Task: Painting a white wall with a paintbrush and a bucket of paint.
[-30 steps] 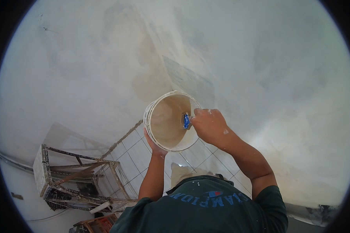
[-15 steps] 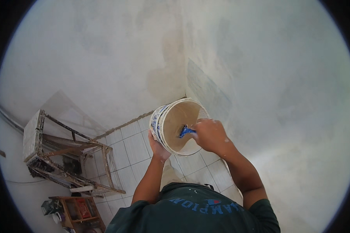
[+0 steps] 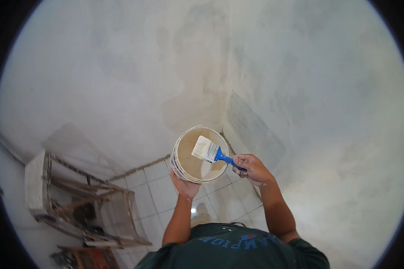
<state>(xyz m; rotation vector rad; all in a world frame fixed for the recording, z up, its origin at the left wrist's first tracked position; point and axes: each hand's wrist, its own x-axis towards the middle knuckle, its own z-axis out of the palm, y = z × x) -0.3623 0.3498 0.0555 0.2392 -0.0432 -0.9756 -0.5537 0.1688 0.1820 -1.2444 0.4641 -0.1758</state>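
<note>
A wide paintbrush (image 3: 216, 154) with a blue handle is gripped in my right hand (image 3: 252, 169), its white-coated bristles lying above the mouth of a bucket. My left hand (image 3: 185, 184) supports that white plastic bucket (image 3: 175, 167) from its lower left side, fingers partly hidden behind the wall. The bucket is tilted toward me, so its pale, smeared inside shows. White specks of paint mark my right hand and wrist.
Two patchy white walls meet at a corner ahead, the right wall (image 3: 327, 112) bearing a greyish patch. At left stands a paint-stained frame (image 3: 92, 197), with a wooden shelf unit (image 3: 90, 258) nearer me. Light tiles (image 3: 159, 193) cover the floor.
The paintbrush has come up out of the bucket, its bristles now visible above the opening. My right hand has moved slightly down. The view has tilted upward a little.
</note>
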